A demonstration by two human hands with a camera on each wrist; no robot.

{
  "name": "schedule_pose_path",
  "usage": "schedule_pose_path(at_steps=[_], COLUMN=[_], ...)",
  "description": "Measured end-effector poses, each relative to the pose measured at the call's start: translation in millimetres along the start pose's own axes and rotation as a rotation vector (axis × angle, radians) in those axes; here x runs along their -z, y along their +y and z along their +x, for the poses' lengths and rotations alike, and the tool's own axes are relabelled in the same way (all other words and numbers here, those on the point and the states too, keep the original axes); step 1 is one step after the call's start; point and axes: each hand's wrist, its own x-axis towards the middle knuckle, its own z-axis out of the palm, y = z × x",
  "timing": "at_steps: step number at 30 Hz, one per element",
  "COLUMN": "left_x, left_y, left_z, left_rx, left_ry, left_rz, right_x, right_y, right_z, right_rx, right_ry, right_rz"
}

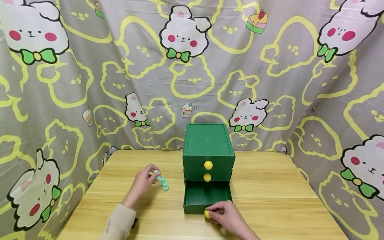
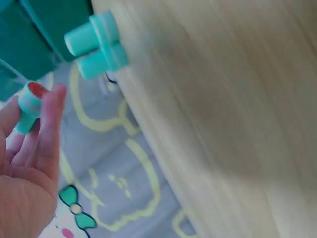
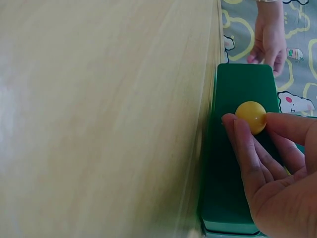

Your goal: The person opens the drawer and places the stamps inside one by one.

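My left hand (image 1: pixel 143 181) pinches a small mint-green stamp (image 2: pixel 29 103) between thumb and fingers, a little above the table. Its wide end shows a red face in the left wrist view. Two matching stamps (image 1: pixel 165 187) stand close together on the table, just right of that hand. To their right is a green drawer cabinet (image 1: pixel 207 140); its bottom drawer (image 1: pixel 195 209) is pulled out, and the visible part of its inside holds nothing. With thumb and fingertips, my right hand (image 1: pixel 226 215) grips the yellow round knob (image 3: pixel 251 118) on that drawer's front.
The two upper drawers are closed, each with a yellow knob (image 1: pixel 208 165). The cabinet stands on a wood-grain table (image 1: pixel 270 193). A patterned curtain (image 1: pixel 192 83) hangs behind the table and along both sides.
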Motion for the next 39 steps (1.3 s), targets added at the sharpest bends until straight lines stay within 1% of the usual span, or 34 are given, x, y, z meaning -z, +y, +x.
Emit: schedule_pose_path(at_steps=[2,5,10,14,23,29,36,39], left_x=[-2.4,-7.8,-18.1,-27.0,-48.4,-61.3,-74.0,-79.0], left_y=[8.5,21.4,43.2,54.2,71.6,79.0,85.9,86.3], left_z=[-3.4,-8.0,-12.9,-14.4,-17.6,-17.3,-13.7,-11.9], left_rx=[-0.03,-0.067,-0.117,-0.156,-0.237,-0.276,-0.292,-0.304], left_ry=[0.009,0.001,-0.054,-0.104,-0.202,-0.235,-0.29,-0.296], left_rz=[-0.04,-0.055,-0.071,-0.098,-0.138,-0.14,-0.101,-0.065], right_x=[0,0,0,0,0,0,1,1], right_y=[0,0,0,0,1,2,2,2], right_z=[0,0,0,0,0,0,0,0], right_rx=[0.001,0.001,0.005,0.009,0.018,0.02,0.019,0.017], right_ry=[-0.002,-0.003,-0.004,-0.007,-0.008,-0.016,-0.008,-0.01], right_rz=[0.001,0.002,0.002,-0.002,-0.011,-0.005,-0.014,-0.013])
